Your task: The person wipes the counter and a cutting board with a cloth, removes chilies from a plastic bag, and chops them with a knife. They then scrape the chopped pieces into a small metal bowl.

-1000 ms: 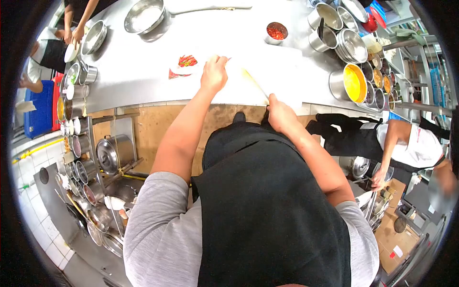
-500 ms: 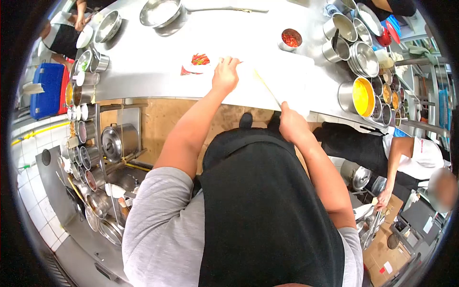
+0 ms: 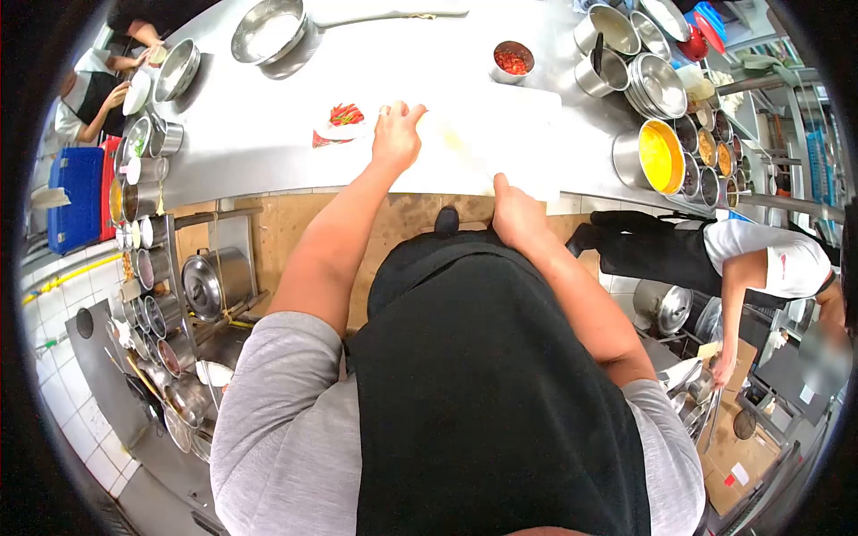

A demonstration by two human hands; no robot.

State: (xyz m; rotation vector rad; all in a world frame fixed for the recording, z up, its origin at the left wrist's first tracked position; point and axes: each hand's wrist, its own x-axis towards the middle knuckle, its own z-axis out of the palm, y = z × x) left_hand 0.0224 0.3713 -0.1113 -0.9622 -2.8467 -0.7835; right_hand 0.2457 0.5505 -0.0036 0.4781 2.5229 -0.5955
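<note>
On the white cutting board (image 3: 518, 125), my left hand (image 3: 398, 138) is closed with its fingertips down; whatever they pinch is too small and washed out to name. My right hand (image 3: 518, 214) is wrapped round the handle of a knife (image 3: 458, 143) at the near edge of the board. The blade points away and to the left, toward my left fingertips, and almost vanishes in the glare. Just left of my left hand lies a small pile of red chillies (image 3: 346, 114). Beyond the board stands a metal pot of chopped red chillies (image 3: 512, 61).
Metal bowls (image 3: 268, 31) stand at the far left of the steel table (image 3: 223, 152). Pots and stacked bowls (image 3: 657, 85) crowd the right, with a pot of yellow liquid (image 3: 660, 156). One co-worker (image 3: 760, 255) bends at my right; others' hands (image 3: 116, 94) show at far left.
The whole view has shifted, so the table sits further left and up. The knife blade is fainter now. Both hands keep about the same places by the board; the co-worker at right has leaned lower.
</note>
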